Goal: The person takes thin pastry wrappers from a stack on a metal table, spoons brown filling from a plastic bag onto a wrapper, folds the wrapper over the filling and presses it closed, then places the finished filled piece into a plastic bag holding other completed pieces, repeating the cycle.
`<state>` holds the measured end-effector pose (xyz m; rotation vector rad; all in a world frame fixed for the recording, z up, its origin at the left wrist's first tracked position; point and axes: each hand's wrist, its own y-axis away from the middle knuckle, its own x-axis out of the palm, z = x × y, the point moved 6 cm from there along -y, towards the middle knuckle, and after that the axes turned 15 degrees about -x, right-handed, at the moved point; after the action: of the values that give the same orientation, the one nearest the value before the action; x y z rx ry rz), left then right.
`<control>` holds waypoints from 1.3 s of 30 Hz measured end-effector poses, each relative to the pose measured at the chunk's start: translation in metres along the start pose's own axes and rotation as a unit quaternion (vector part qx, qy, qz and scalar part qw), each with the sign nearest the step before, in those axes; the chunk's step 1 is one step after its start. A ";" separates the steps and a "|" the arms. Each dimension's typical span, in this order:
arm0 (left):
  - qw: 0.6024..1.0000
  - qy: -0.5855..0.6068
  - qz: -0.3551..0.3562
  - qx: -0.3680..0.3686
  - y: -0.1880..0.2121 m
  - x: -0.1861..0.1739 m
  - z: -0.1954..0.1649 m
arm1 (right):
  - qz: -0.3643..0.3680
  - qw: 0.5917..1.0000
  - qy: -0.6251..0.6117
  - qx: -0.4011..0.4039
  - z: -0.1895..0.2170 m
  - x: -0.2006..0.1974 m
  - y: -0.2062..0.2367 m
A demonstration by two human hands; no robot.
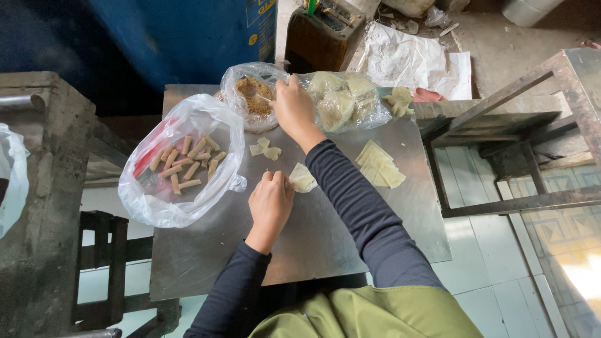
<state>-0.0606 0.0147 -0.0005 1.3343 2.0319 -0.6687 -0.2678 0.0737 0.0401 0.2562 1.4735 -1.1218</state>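
Left hand point(270, 203): wrapper point(302, 178) pinched at steel sheet point(325, 244) centre | Right hand point(293, 107): spoon point(263, 96) gripped in filling bag point(253, 103), at sheet's far edge | Risk: filling judged liable to spill off spoon over sheet.

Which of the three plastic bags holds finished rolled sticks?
The big bag at the left; the others hold brown filling and pale dough.

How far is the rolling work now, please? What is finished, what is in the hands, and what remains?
Done: a pile of finished rolls lies in the white bag. In hand: the left hand holds a wrapper on the metal table, while the right hand dips a spoon into the brown filling. Left: a stack of cut wrappers and a few small pieces remain unrolled.
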 end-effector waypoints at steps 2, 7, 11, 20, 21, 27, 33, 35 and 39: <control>1.000 -0.010 -0.005 0.004 0.001 0.001 0.001 | 0.016 1.000 0.016 -0.009 0.000 0.002 0.001; 1.000 -0.007 -0.020 0.012 0.003 -0.001 0.002 | 0.043 0.999 0.014 0.007 -0.004 0.013 -0.001; 1.000 -0.014 -0.013 0.021 0.003 0.000 0.001 | 0.047 0.993 0.096 -0.044 0.003 0.016 -0.002; 0.999 -0.027 -0.027 0.037 0.006 0.005 -0.004 | 0.075 0.990 0.106 -0.050 0.012 0.005 -0.011; 0.999 -0.023 -0.030 0.036 0.006 0.004 -0.004 | 0.025 0.988 0.115 -0.096 0.019 0.000 -0.011; 0.999 -0.028 -0.016 0.021 0.005 0.003 -0.001 | 0.017 0.969 0.180 -0.166 0.031 0.013 -0.007; 0.999 -0.027 -0.012 0.020 0.003 0.007 0.002 | 0.027 0.978 0.139 -0.154 0.015 0.019 -0.013; 0.999 -0.028 -0.008 0.025 0.004 0.008 0.004 | 0.031 0.988 0.077 -0.127 0.009 0.019 -0.013; 0.999 -0.023 -0.004 0.033 0.004 0.008 0.006 | 0.004 0.996 -0.053 -0.075 0.000 0.013 -0.010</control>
<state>-0.0586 0.0172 -0.0106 1.3376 1.9948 -0.7687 -0.2784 0.0625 0.0334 0.0968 1.4519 -0.9974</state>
